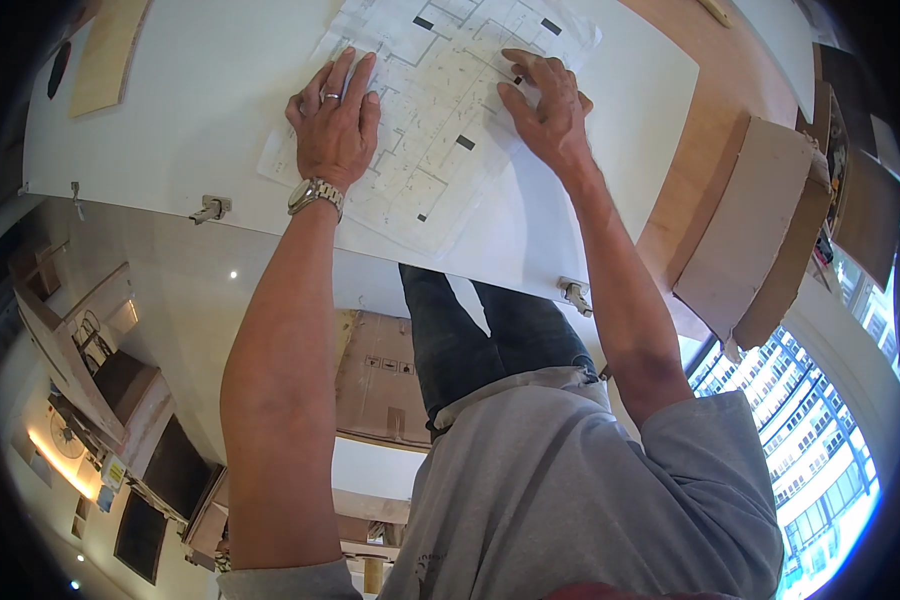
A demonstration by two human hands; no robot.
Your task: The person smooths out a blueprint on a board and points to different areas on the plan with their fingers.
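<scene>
A large sheet of paper printed with a floor plan (420, 150) lies on a white panel (190, 120). The sheet looks creased, with several black rectangles among its lines. My left hand (338, 125) rests flat on the left part of the sheet, fingers stretched out. A ring is on one finger and a metal watch (316, 196) is on that wrist. Over the upper right part of the sheet is my right hand (550, 110), its thumb and bent index finger apart. Nothing shows between them; the other fingers are partly hidden.
Metal hinges (210, 208) (575, 295) sit along the panel's near edge. A wooden strip (110, 55) lies at the upper left. A cardboard piece (745, 225) stands at the right, near a bright window (805, 440). Below the panel is a cardboard box (380, 375).
</scene>
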